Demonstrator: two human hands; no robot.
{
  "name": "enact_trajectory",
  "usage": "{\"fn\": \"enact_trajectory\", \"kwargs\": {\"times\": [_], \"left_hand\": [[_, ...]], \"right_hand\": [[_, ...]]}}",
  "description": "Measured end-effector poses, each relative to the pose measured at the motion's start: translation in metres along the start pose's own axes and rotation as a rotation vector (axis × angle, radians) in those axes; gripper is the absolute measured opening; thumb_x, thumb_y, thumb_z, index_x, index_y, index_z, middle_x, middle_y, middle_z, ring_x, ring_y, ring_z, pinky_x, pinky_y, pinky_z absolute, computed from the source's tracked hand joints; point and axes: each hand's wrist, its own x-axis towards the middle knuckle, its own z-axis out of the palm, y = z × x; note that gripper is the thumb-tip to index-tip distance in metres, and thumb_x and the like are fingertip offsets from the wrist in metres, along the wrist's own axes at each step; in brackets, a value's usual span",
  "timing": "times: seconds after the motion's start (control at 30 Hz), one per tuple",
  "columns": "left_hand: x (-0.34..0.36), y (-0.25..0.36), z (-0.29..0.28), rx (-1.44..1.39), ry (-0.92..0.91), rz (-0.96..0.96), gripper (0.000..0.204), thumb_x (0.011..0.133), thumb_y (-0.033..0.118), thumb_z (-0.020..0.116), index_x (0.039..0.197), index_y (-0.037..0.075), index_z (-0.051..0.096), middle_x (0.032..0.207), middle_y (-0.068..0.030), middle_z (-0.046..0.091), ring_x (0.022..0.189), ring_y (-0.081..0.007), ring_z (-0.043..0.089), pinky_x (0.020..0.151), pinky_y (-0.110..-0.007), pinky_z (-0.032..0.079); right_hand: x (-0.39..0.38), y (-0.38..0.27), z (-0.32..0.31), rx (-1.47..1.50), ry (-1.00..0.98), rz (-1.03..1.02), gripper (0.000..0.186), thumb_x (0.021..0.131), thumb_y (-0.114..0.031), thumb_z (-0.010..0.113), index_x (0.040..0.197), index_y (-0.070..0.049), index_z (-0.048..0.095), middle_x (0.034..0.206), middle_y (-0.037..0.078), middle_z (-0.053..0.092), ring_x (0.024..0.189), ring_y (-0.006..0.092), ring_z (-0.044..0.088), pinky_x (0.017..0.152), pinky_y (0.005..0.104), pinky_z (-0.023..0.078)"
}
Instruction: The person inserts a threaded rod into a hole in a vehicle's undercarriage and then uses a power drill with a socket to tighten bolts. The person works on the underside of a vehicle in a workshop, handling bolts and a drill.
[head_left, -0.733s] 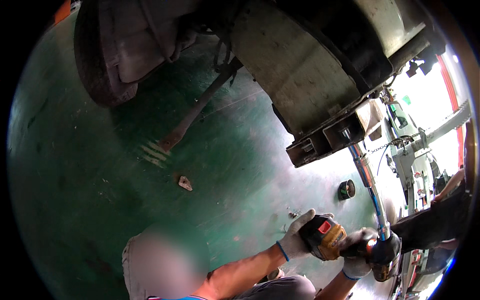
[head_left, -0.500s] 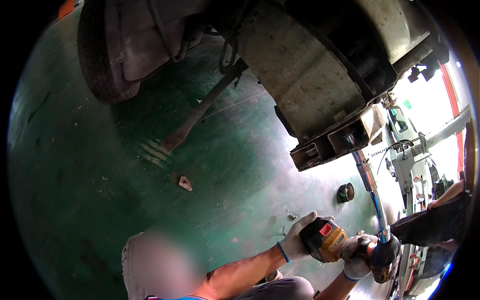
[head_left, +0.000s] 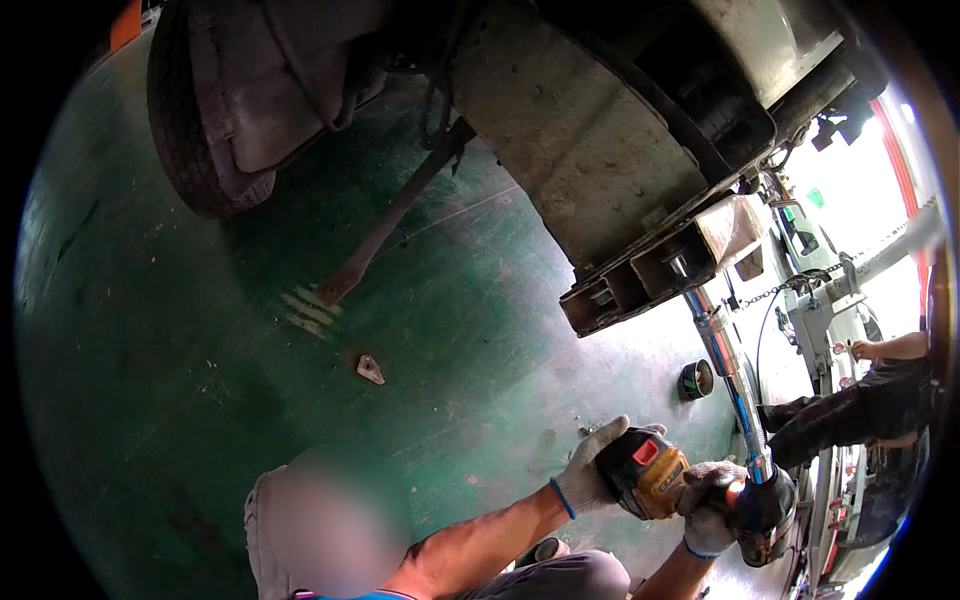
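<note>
Neither my left hand nor my right hand shows. A crouching co-worker [head_left: 470, 550] at the lower edge, face blurred, grips a yellow-and-black cordless impact wrench [head_left: 652, 482] with two grey-gloved hands, one glove [head_left: 590, 470] on its battery end and the other glove [head_left: 705, 525] near the black head [head_left: 765, 515]. A long chrome socket extension [head_left: 738, 390] runs from the wrench up into a rusty metal bracket [head_left: 630, 285] on the raised vehicle's underside [head_left: 580, 160].
A tyre [head_left: 180, 130] and diagonal metal bar [head_left: 385, 225] are at upper left. A small metal piece [head_left: 369, 368] and can [head_left: 695, 380] lie on the green floor [head_left: 180, 400]. Another person [head_left: 850, 400] stands at the right beside a grey machine with a chain [head_left: 800, 290].
The person at the right has shifted, their hand now higher by the grey machine. The bracket and socket extension appear slightly farther left. The crouching co-worker's grip looks the same.
</note>
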Motion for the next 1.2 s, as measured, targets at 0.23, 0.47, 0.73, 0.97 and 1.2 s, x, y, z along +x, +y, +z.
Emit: {"fn": "enact_trajectory", "kwargs": {"times": [0.23, 0.47, 0.73, 0.97, 1.2], "left_hand": [[0.002, -0.001, 0.0, -0.023, -0.042, -0.018, 0.061, 0.097, 0.049, 0.054, 0.139, 0.005, 0.049, 0.129, -0.0111, 0.061, 0.123, -0.0272, 0.057, 0.109, -0.05, 0.042], [0.003, 0.0, -0.004, 0.032, -0.038, 0.023, 0.062, 0.097, 0.049, 0.054, 0.139, 0.005, 0.048, 0.13, -0.0099, 0.061, 0.125, -0.0263, 0.055, 0.109, -0.049, 0.042], [0.002, 0.002, 0.0, 0.01, -0.024, 0.043, 0.061, 0.096, 0.048, 0.056, 0.139, 0.005, 0.049, 0.13, -0.0105, 0.06, 0.126, -0.0281, 0.055, 0.108, -0.051, 0.043], [0.008, 0.004, -0.008, 0.002, -0.047, 0.005, 0.062, 0.096, 0.051, 0.055, 0.139, 0.006, 0.047, 0.132, -0.0128, 0.059, 0.125, -0.0304, 0.055, 0.107, -0.053, 0.045], [0.009, 0.004, -0.012, 0.037, -0.047, 0.025, 0.063, 0.096, 0.051, 0.055, 0.139, 0.006, 0.046, 0.133, -0.0146, 0.058, 0.124, -0.0315, 0.056, 0.106, -0.053, 0.046]], "right_hand": [[-0.02, 0.022, -0.041, 0.07, 0.142, 0.171, 0.041, 0.078, -0.028, 0.082, 0.102, -0.004, 0.059, 0.087, 0.018, 0.067, 0.056, 0.0211, 0.061, 0.047, 0.0304, 0.049], [-0.01, 0.024, -0.035, -0.026, -0.036, -0.039, 0.046, 0.074, -0.025, 0.085, 0.104, -0.004, 0.057, 0.081, 0.014, 0.064, 0.051, 0.0198, 0.058, 0.045, 0.031, 0.048], [-0.006, 0.016, -0.014, 0.1, 0.07, 0.094, 0.049, 0.072, -0.025, 0.087, 0.106, -0.003, 0.057, 0.081, 0.014, 0.063, 0.05, 0.0184, 0.057, 0.046, 0.0299, 0.047], [0.007, 0.012, -0.01, 0.119, -0.091, -0.023, 0.047, 0.073, -0.025, 0.087, 0.103, -0.003, 0.058, 0.08, 0.014, 0.064, 0.051, 0.0182, 0.057, 0.047, 0.0291, 0.047], [-0.004, 0.025, -0.029, -0.083, -0.15, -0.123, 0.046, 0.074, -0.03, 0.086, 0.099, -0.003, 0.059, 0.076, 0.011, 0.061, 0.052, 0.0188, 0.058, 0.048, 0.0312, 0.049]]}}
